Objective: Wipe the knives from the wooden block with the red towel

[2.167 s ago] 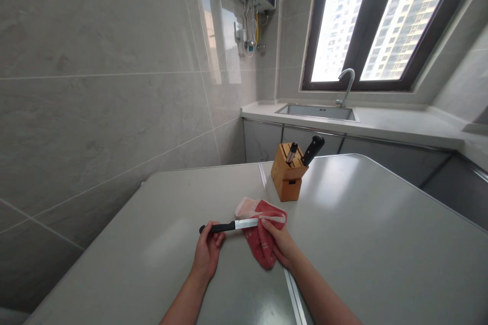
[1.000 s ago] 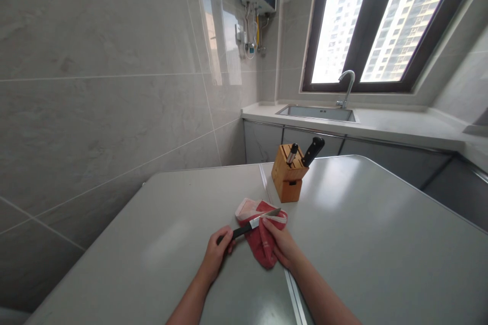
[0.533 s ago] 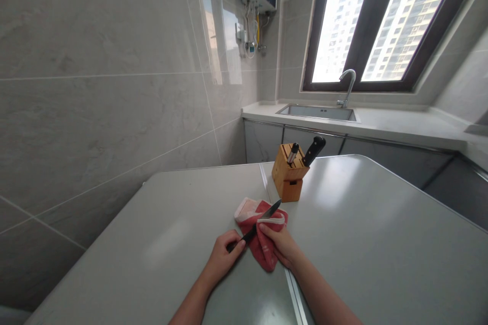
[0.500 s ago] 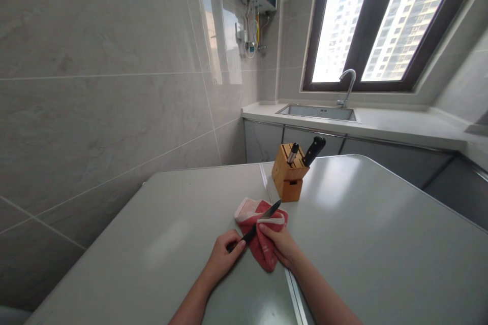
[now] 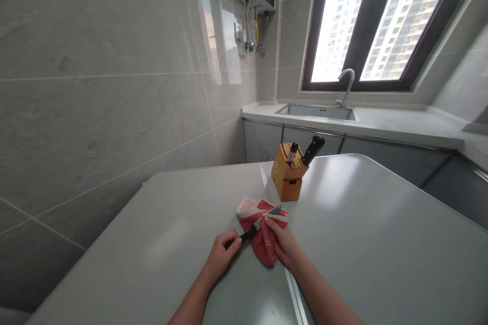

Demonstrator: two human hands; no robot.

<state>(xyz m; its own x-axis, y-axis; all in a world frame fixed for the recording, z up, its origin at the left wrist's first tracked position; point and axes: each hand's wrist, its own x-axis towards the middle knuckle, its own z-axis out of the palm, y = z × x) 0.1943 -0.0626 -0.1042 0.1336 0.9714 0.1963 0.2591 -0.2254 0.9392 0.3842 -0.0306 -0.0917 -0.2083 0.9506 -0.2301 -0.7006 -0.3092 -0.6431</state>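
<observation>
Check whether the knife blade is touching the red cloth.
Touching. The head view shows the knife blade lying across the red cloth, which the right hand presses against it; left hand grips the handle.

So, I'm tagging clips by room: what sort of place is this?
Most likely a home kitchen: a sink with a tap under the window, a wooden knife block on the table, tiled walls.

I count one block (image 5: 288,177) on the surface (image 5: 171,233), with two handles (image 5: 312,150) sticking out of its top. Just in front of the block lie one cloth (image 5: 263,244) and one knife (image 5: 253,226). Beyond the block, I see one sink (image 5: 316,111) with one tap (image 5: 346,84). My two hands (image 5: 221,256) are near the cloth.
</observation>
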